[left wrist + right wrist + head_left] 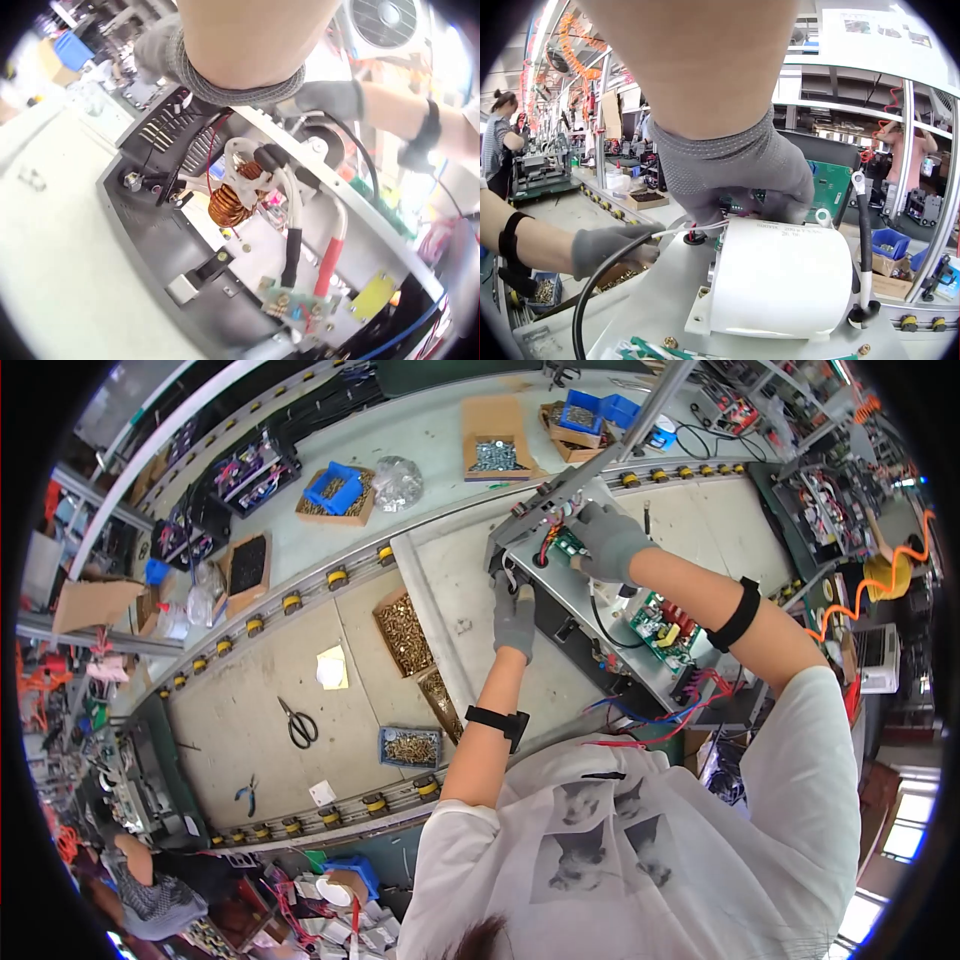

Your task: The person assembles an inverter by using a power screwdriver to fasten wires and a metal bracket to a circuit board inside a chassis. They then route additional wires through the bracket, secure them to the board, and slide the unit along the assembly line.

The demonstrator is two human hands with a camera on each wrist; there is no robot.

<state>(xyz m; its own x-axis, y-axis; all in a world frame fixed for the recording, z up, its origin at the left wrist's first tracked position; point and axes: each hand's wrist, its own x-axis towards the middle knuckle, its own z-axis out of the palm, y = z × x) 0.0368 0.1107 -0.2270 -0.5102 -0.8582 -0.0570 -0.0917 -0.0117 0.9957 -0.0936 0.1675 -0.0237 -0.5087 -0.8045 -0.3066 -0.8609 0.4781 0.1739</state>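
Observation:
A metal equipment chassis lies tilted across the bench, with a green circuit board on its upper panel. My gloved right hand reaches down with bent fingers at the panel's far end, beside a large white cylinder. Behind that cylinder its fingertips are hidden, close to another green board and thin wires. At the chassis's left corner is my gloved left hand, its fingers at the panel edge near white wires. Below the panel, a copper coil and thick cables show inside the chassis.
Left of the chassis are a carton of brass-coloured screws and a blue-grey bin of fasteners. Scissors and pliers lie farther left. Roller rails edge the bench. A black cable arches over the panel.

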